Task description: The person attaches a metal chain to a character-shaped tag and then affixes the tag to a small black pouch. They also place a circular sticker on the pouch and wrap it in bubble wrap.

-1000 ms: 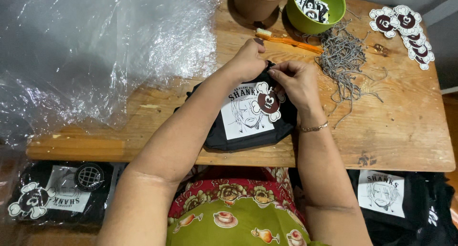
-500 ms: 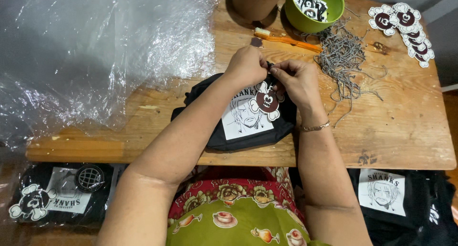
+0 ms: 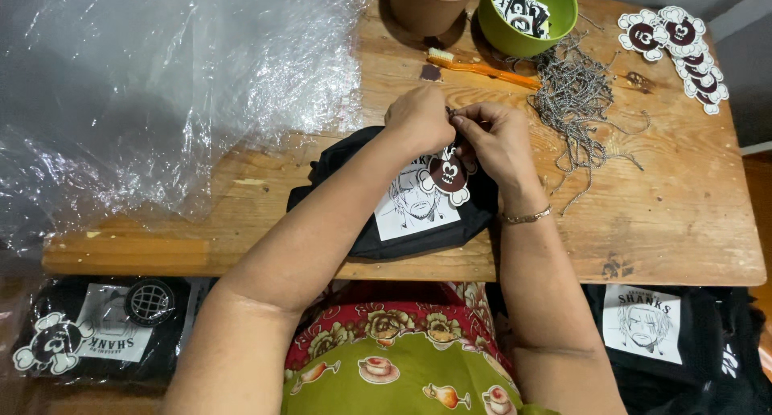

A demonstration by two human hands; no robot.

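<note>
A folded black shirt with a white printed face panel lies on the wooden table in front of me. My left hand and my right hand meet above its top edge, fingertips pinched together on a small metal ball chain. A skull-shaped cardboard tag hangs just under my fingers, over the shirt's print. A thin bracelet sits on my right wrist.
A heap of ball chains lies right of my hands. A green bowl, a brown cup, an orange toothbrush and spare skull tags stand at the back. Crumpled clear plastic covers the left. Bagged shirts lie below the table.
Both hands have shifted slightly up, away from me, and closer together over the shirt's top edge. The skull tag now hangs lower beneath the fingers.
</note>
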